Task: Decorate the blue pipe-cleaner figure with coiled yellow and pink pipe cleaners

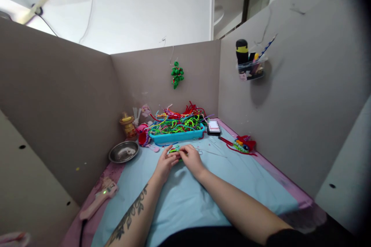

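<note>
My left hand (165, 164) and my right hand (191, 159) meet over the middle of the blue cloth. Between them is a small coiled piece of green, blue and red pipe cleaner (175, 149), largely hidden by my fingers. The left fingers curl round it from the left, and the right thumb and fingers pinch it from the right. Just beyond my hands stands a light-blue tray (177, 136) heaped with colourful pipe cleaners (182, 121). A pair of scissors (200, 152) lies beside my right hand.
At left are a metal bowl (124, 152) with white bits and a pink glue gun (100, 198) with a lit green light. A phone (213, 127) and a colourful pipe-cleaner figure (244, 144) lie at right. Grey partitions (165, 69) enclose the table, one carrying a hanging green ornament (176, 75).
</note>
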`<action>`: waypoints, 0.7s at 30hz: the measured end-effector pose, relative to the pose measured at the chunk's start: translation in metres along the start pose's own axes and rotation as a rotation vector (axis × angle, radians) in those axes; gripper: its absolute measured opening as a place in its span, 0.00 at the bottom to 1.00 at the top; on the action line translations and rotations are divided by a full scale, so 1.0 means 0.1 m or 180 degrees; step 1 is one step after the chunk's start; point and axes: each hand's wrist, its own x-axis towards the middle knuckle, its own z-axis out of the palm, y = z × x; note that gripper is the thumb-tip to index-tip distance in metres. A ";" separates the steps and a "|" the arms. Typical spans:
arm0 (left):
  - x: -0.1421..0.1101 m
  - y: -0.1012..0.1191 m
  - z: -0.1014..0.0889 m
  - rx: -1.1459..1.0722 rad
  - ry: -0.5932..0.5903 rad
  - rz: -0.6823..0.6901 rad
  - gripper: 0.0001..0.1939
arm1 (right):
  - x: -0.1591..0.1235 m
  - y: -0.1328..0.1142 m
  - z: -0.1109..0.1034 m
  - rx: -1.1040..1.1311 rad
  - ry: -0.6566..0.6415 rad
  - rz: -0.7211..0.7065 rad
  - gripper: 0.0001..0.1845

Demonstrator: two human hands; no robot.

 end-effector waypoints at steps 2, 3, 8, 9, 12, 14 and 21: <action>0.01 -0.01 -0.02 -0.0010 -0.0003 0.0066 0.35 | 0.00 -0.01 -0.01 -0.0011 -0.0004 -0.0060 0.07; 0.01 -0.01 -0.03 -0.0045 -0.0011 0.0102 0.36 | 0.00 -0.02 -0.01 -0.0022 -0.0011 -0.0088 0.08; 0.02 -0.01 -0.05 -0.0299 -0.0044 0.0177 0.36 | 0.00 -0.04 -0.01 -0.0054 -0.0062 -0.0189 0.08; 0.02 -0.01 -0.05 -0.0327 -0.0027 0.0164 0.35 | 0.00 -0.04 -0.01 -0.0047 -0.0072 -0.0204 0.08; 0.02 0.01 -0.05 -0.0370 0.0027 0.0151 0.34 | 0.01 -0.06 0.01 -0.0009 -0.0084 -0.0234 0.08; 0.02 0.02 -0.05 -0.0388 0.0042 0.0191 0.33 | 0.00 -0.10 0.01 0.0000 -0.0077 -0.0259 0.07; 0.07 0.01 -0.06 -0.0389 0.0288 0.0259 0.29 | -0.06 -0.23 0.00 0.0084 -0.0355 -0.0438 0.11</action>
